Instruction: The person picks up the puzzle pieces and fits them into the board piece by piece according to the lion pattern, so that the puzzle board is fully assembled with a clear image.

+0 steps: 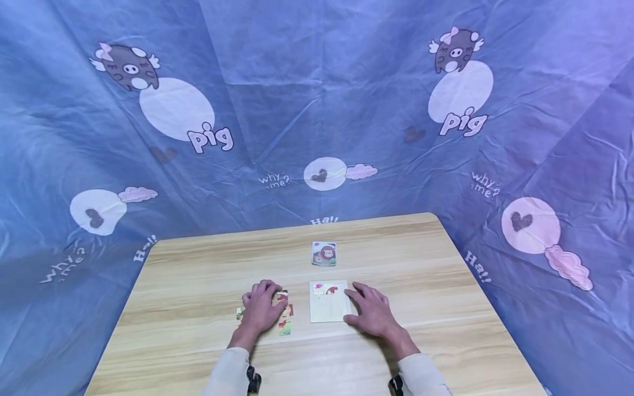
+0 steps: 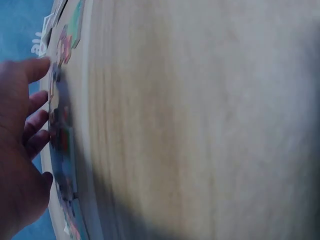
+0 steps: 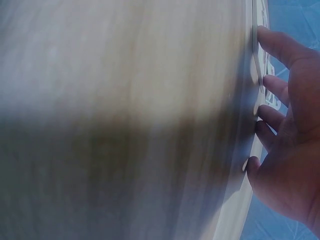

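A square white puzzle board [image 1: 327,311] lies at the middle of the table with a couple of colourful jigsaw pieces [image 1: 331,290] along its far side. My right hand [image 1: 372,311] rests at the board's right edge, thumb near the lower corner and fingers spread. Left of the board my left hand [image 1: 263,305] lies over a group of loose jigsaw pieces [image 1: 284,328], fingertips down among them; the hand hides some pieces. The left wrist view shows its fingers loosely bent right at the pieces [image 2: 65,140]. In the right wrist view the fingers [image 3: 275,45] reach to the tabletop and board edge.
Beyond the board lies a small picture card [image 1: 324,253] showing a lion. A few more pieces [image 1: 240,314] stick out left of my left hand. The wooden table [image 1: 198,264] ends at a blue patterned cloth [image 1: 277,110] hung behind and at both sides.
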